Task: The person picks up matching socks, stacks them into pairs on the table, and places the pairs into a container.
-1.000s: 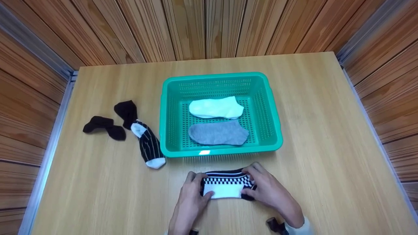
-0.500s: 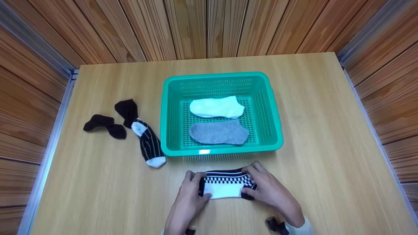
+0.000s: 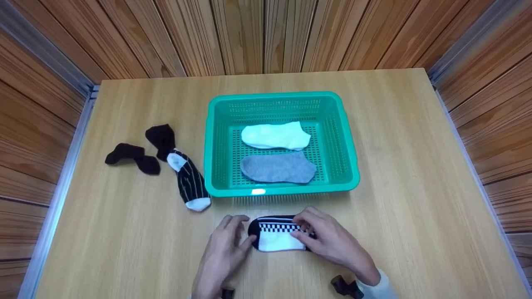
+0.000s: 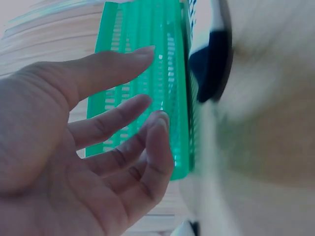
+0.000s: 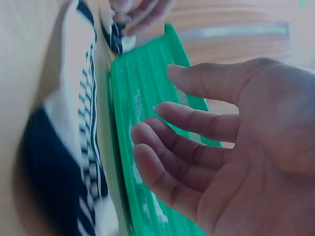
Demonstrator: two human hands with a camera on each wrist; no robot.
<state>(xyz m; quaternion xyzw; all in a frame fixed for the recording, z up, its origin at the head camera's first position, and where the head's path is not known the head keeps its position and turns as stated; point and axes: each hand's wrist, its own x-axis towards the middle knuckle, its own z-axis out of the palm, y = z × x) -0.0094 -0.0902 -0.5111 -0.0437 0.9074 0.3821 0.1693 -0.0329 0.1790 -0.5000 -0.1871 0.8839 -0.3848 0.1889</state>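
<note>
A black-and-white sock (image 3: 279, 241) with a checkered band lies flat on the table, toe end to the left. Just left of its toe is my left hand (image 3: 222, 251), fingers and thumb apart; in the left wrist view a gap shows between these fingers (image 4: 120, 155) and the sock (image 4: 214, 64). Above the sock's right end hovers my right hand (image 3: 334, 241), covering part of it in the head view. The right wrist view shows its fingers (image 5: 167, 169) loosely bent with nothing between them, beside the sock (image 5: 69, 108).
Behind the sock stands a green perforated basket (image 3: 282, 192), holding a white sock (image 3: 274, 136) and a grey sock (image 3: 277, 167). Left of it lie a black striped sock (image 3: 190, 180) with white ends and dark bunched socks (image 3: 161, 139). Wooden panels (image 3: 243, 37) wall the table's back and sides.
My left hand has let go of the sock's left end and moved left, baring the black toe. The right hand has shifted slightly left over the sock and released it.
</note>
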